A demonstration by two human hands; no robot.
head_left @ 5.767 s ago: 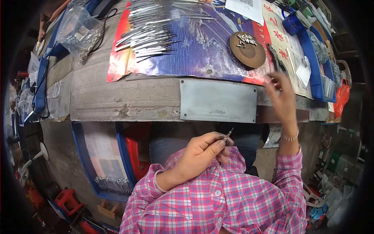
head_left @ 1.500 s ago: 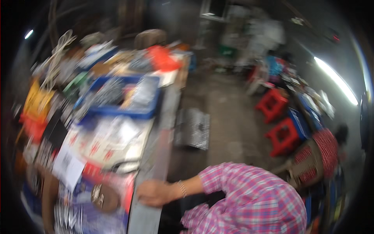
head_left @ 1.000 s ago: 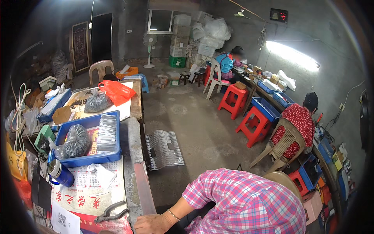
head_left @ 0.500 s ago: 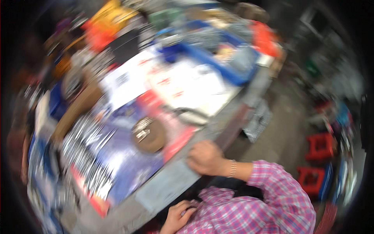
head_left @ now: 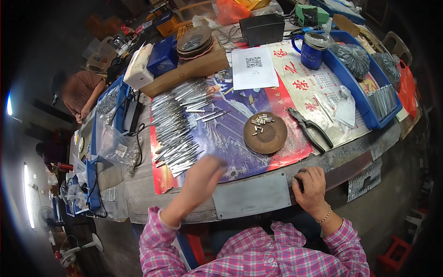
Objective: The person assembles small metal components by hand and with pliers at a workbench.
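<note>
My left hand [head_left: 199, 182] hovers over the front edge of the table, by the lower end of a large heap of thin silvery metal rods [head_left: 173, 131]. Its fingers are smeared by motion. At the front edge, right of a flat grey plate [head_left: 251, 197], rests my right hand [head_left: 310, 188], fingers curled in; a dark spot shows by the thumb, and what it grips is hidden. Between and beyond my hands stands a round brown wooden dish [head_left: 265, 144] with several small metal pins [head_left: 261, 120] on it. Dark-handled pliers [head_left: 311, 130] lie to its right.
A blue tray [head_left: 364, 108] with bagged metal parts runs along the right. A blue mug [head_left: 312, 53], a white printed sheet [head_left: 254, 81] and a black box [head_left: 262, 31] stand or lie farther back. Another person [head_left: 83, 94] sits at the far left.
My view has swung left and levelled out, sharpening the table. My left hand has risen from near my body to above the table's edge. My right hand stays at the edge.
</note>
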